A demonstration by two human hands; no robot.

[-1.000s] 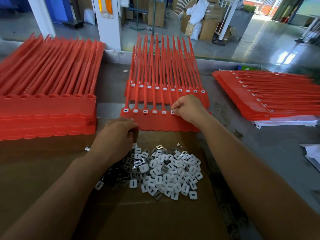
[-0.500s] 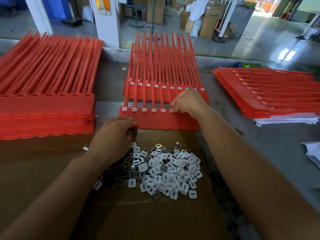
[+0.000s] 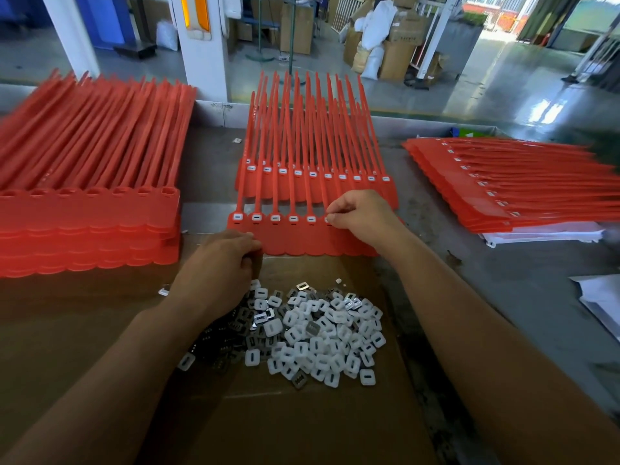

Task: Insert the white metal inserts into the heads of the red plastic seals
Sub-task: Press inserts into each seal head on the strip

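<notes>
White insert [image 3: 327, 219] sits pinched between the fingers [image 3: 336, 211] of your right hand [image 3: 364, 218], pressed at the sixth head of the front strip [image 3: 302, 241]. That hand hides the heads beyond it. The fingers [image 3: 246, 245] of your left hand [image 3: 221, 263] are curled at the strip's near edge, just above the pile [image 3: 318, 330]; I cannot tell whether they hold anything. Five heads left of the pinch already show white. The back strip [image 3: 315, 191] looks fully filled, as does the right stack [image 3: 503, 199]. The left stack [image 3: 90, 213] has open heads, so much work likely remains.
</notes>
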